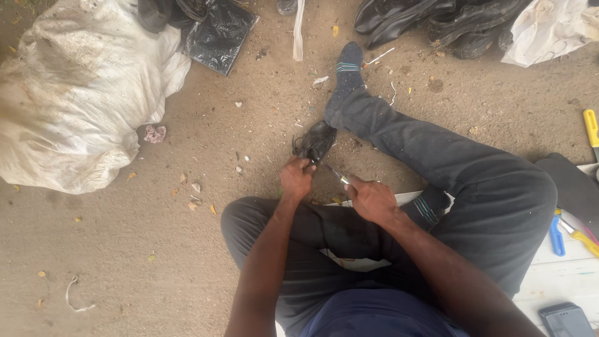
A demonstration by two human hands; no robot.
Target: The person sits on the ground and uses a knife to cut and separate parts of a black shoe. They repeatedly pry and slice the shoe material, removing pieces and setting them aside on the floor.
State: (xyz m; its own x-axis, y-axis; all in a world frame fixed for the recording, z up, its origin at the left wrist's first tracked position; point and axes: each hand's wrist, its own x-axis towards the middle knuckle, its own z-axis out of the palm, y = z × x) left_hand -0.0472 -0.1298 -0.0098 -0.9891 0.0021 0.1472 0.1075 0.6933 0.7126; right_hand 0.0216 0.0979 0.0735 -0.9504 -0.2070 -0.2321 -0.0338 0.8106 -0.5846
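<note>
Here, seen from the camera on my head looking down, I sit on sandy ground with my legs in dark grey trousers, one leg stretched out ahead ending in a dark sock with pale stripes (347, 65). My left hand (296, 178) is closed around the heel end of a small black leather shoe (315, 141), which rests on the dirt just beyond my knee. My right hand (371, 198) is clenched on a thin metal tool with a pale handle (340, 176), its tip pointing toward the shoe and close beside it. A large white woven sack (75, 93) lies well apart to the left. More black shoes (430, 22) are heaped at the top. Yellow and blue hand tools (571, 231) lie on a white board at the right.
</note>
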